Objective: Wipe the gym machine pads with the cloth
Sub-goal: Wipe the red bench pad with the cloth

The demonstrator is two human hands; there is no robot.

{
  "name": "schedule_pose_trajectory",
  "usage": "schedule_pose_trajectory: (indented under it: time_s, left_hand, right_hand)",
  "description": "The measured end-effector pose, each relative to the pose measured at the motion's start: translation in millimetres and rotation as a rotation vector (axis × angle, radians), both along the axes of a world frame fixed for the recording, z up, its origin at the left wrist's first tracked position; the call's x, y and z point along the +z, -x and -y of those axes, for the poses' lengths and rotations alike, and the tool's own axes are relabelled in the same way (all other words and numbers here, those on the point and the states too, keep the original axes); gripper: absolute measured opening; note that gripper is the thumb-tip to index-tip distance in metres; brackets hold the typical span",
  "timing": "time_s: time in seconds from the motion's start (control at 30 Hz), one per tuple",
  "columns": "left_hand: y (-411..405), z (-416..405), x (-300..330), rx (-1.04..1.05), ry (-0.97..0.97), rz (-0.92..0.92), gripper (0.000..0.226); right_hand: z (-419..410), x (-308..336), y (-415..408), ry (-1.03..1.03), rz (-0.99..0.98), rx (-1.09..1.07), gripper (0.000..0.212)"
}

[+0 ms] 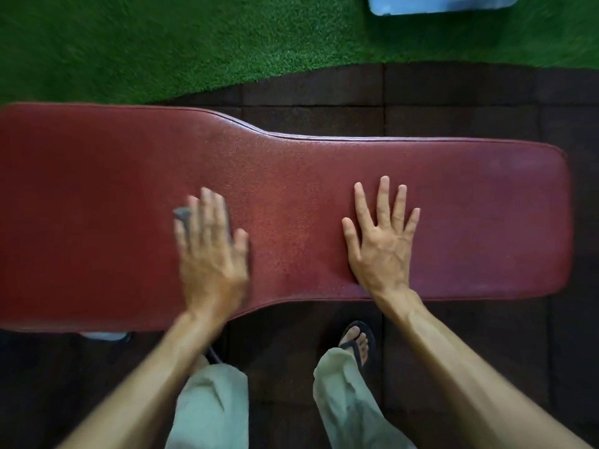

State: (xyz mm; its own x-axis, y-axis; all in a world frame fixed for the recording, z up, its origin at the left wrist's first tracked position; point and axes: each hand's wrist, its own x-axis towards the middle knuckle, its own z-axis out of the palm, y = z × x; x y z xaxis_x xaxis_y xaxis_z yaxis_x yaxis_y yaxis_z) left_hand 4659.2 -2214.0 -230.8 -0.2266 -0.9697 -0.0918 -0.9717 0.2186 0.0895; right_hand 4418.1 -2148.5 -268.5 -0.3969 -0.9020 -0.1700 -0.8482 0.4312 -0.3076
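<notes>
A long dark-red padded bench pad (291, 176) lies across the view, wide on the left and narrower on the right. My left hand (210, 254) presses flat on the pad near its middle and is blurred by motion. A small grey cloth (182, 215) lies under its fingers, with only a corner showing at the fingertips. My right hand (382, 234) rests flat on the pad's narrower part, fingers spread, holding nothing.
Green artificial turf (162, 43) lies beyond the pad, with a pale blue object (437, 3) at the top edge. Dark rubber floor tiles (453, 98) surround the bench. My legs and a sandalled foot (356, 341) stand close to the pad's near edge.
</notes>
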Motion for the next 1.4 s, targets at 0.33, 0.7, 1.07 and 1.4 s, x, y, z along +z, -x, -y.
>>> schedule_pose_trajectory:
  time_s: [0.33, 0.7, 1.07, 1.4]
  left_hand:
    - [-8.9, 146.4, -1.2, -0.21, 0.05, 0.015, 0.061]
    - [-45.2, 26.2, 3.4, -0.445, -0.075, -0.103, 0.061]
    - [-198.7, 105.0, 23.0, -0.01, 0.004, -0.012, 0.065]
    - [-149.6, 180.5, 12.5, -0.448, 0.051, 0.016, 0.06]
  right_hand:
    - [22.8, 3.9, -48.7, -0.009, 0.04, -0.115, 0.058]
    - [52.6, 11.2, -127.2, 0.025, 0.044, -0.109, 0.057]
    - [93.2, 23.4, -194.0, 0.035, 0.038, -0.007, 0.058]
    - [94.2, 23.7, -198.2, 0.066, 0.045, 0.023, 0.056]
